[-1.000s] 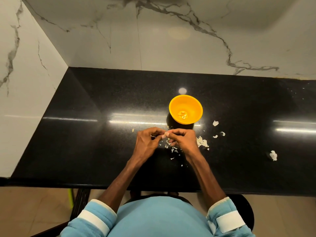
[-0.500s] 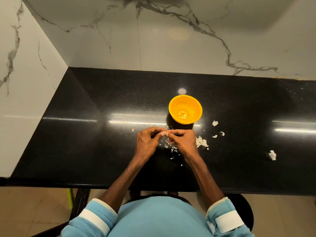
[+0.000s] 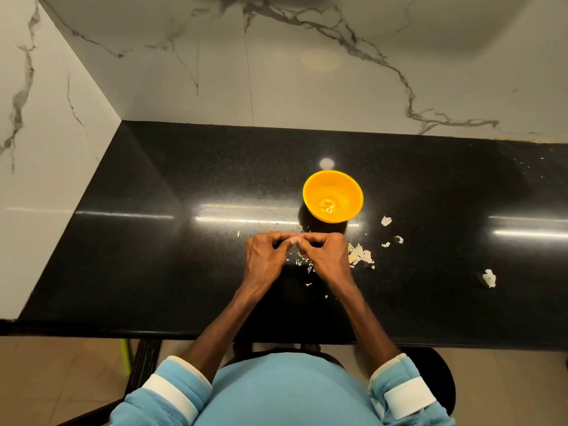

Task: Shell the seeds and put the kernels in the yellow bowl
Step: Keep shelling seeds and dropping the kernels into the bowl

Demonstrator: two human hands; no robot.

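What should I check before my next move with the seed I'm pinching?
1. Grip on the seed, pinched between left hand and right hand: ok.
2. Husk fully off it: cannot tell, the fingers hide it.
3. The yellow bowl upright just beyond the hands: ok.
4. Way from hands to bowl free of obstacles: ok.
5. Only kernels in the bowl, no husk bits: cannot tell, too small.
6. Loose shell scraps lie on the black countertop, outside the bowl: ok.
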